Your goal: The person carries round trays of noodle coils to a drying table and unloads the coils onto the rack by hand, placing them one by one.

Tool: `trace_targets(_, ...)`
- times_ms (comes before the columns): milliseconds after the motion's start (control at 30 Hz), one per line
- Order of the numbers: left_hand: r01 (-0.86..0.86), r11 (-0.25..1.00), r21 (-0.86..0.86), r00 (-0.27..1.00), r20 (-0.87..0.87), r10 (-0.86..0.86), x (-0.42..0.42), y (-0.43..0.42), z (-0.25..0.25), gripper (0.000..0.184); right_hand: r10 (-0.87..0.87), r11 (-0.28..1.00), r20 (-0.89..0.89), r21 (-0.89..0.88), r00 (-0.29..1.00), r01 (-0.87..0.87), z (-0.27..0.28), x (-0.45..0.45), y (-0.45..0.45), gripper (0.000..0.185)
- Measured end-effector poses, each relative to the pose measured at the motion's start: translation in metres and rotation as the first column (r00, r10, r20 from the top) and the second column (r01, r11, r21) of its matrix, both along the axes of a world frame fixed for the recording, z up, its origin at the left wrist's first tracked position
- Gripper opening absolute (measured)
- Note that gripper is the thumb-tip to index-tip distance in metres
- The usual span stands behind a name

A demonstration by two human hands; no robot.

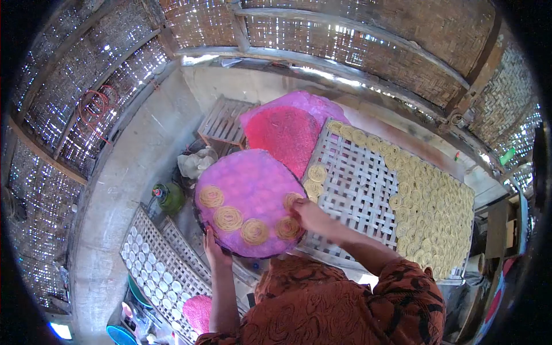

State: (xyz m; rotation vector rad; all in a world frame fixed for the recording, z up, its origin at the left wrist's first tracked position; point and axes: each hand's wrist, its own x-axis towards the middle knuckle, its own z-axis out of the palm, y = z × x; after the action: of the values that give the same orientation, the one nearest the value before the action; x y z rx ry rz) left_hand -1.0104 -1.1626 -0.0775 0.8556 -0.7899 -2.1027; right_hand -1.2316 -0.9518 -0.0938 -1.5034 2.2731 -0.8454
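Note:
A round tray covered in pink sheeting [247, 172] is held in front of my body. My left hand [217, 248] grips its lower left rim, with the fingers partly hidden beneath it. Several flat, pale yellow noodle coils [228, 218] lie along the left and lower side of the sheeting. My right hand [310, 215] is at the tray's right edge, its fingers pinched on a noodle coil [291, 200]. Just below that hand sits another noodle coil [287, 228].
To the right, a woven bamboo rack [359, 190] carries many similar coils on its right and far sides. Red mesh-like material [284, 138] lies behind the tray, near a wooden slatted stand [226, 122]. A green gas cylinder [168, 198] and a rack of white discs [155, 270] are at left.

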Motion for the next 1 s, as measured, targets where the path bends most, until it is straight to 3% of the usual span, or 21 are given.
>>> trace_targets(67,0.041,0.999,-0.012,0.999,-0.001,-0.041,0.000,0.000,0.000,0.040,-0.041,0.998,-0.356,-0.050,0.934,0.025,-0.022,0.009,0.003,0.024)
trace_targets(133,0.081,0.996,-0.028,0.997,-0.003,-0.081,0.002,-0.001,0.000,0.040,-0.038,0.999,-0.396,-0.010,0.918,0.037,-0.040,0.011,0.006,0.026)
trace_targets(167,0.075,0.997,0.003,0.997,-0.017,-0.075,0.004,-0.002,-0.003,0.037,-0.118,0.991,-0.014,-0.064,0.993,0.117,-0.061,0.005,0.003,0.022)
trace_targets(233,0.076,0.997,0.032,0.997,-0.034,-0.075,0.011,-0.004,-0.007,0.033,-0.169,0.972,0.369,-0.090,0.914,0.216,-0.053,0.003,0.011,0.019)
trace_targets(333,0.017,1.000,-0.017,1.000,-0.010,-0.017,0.032,-0.012,-0.013,0.036,-0.047,0.911,0.606,-0.300,0.794,0.283,-0.025,-0.011,0.051,0.011)
trace_targets(367,0.006,1.000,-0.022,1.000,-0.021,-0.007,0.042,-0.018,-0.014,0.038,0.056,0.786,0.910,-0.294,0.411,0.544,-0.023,-0.013,0.062,0.009)
trace_targets(400,-0.005,1.000,-0.025,1.000,-0.027,0.004,0.050,-0.019,-0.009,0.040,0.253,0.650,0.966,-0.133,-0.047,0.748,-0.025,-0.011,0.071,0.010)
trace_targets(433,-0.052,0.999,0.004,0.998,-0.031,0.052,0.056,-0.020,-0.004,0.043,0.247,0.653,0.967,-0.123,-0.056,0.748,-0.029,-0.006,0.078,0.010)
trace_targets(500,-0.097,0.995,-0.009,0.995,0.033,0.097,0.065,-0.020,0.010,0.044,-0.088,0.648,0.975,-0.099,0.203,0.755,-0.037,0.002,0.087,0.021)
trace_targets(533,-0.137,0.990,-0.029,0.986,0.090,0.139,0.070,-0.021,0.014,0.045,-0.089,0.647,0.976,-0.095,0.199,0.757,-0.043,0.010,0.090,0.021)
trace_targets(600,-0.093,0.993,-0.073,0.995,0.036,0.096,0.080,-0.030,0.000,0.045,-0.086,0.798,0.925,-0.158,0.370,0.582,-0.059,0.031,0.095,0.020)
trace_targets(633,-0.088,0.994,-0.066,0.995,0.038,0.091,0.083,-0.032,-0.002,0.045,-0.188,0.847,0.925,-0.018,0.330,0.531,-0.072,0.036,0.094,0.022)
trace_targets(667,-0.084,0.995,-0.060,0.995,0.039,0.087,0.085,-0.033,-0.005,0.044,-0.187,0.848,0.925,-0.018,0.331,0.530,-0.084,0.044,0.097,0.022)
trace_targets(733,-0.103,0.993,-0.064,0.993,0.045,0.106,0.088,-0.027,0.002,0.044,-0.140,0.787,0.989,0.078,0.054,0.612,-0.097,0.064,0.097,0.025)
trace_targets(767,-0.120,0.990,-0.069,0.991,0.047,0.123,0.088,-0.024,0.005,0.043,-0.174,0.843,0.975,0.075,0.137,0.533,-0.103,0.067,0.104,0.027)
trace_targets(800,-0.122,0.990,-0.070,0.991,0.045,0.125,0.090,-0.023,0.005,0.043,-0.172,0.844,0.975,0.074,0.138,0.531,-0.117,0.068,0.110,0.027)
trace_targets(867,-0.116,0.991,-0.065,0.989,0.089,0.121,0.092,-0.023,0.003,0.042,-0.398,0.885,0.637,0.077,0.660,0.459,-0.141,0.070,0.116,0.022)
trace_targets(933,-0.099,0.993,-0.062,0.992,0.074,0.104,0.093,-0.022,-0.003,0.042,-0.468,0.855,0.591,0.117,0.657,0.505,-0.116,0.076,0.114,0.021)
trace_targets(1000,-0.076,0.995,-0.062,0.995,0.057,0.080,0.093,-0.020,-0.005,0.042,-0.495,0.869,0.195,0.089,0.847,0.487,-0.097,0.078,0.110,0.023)
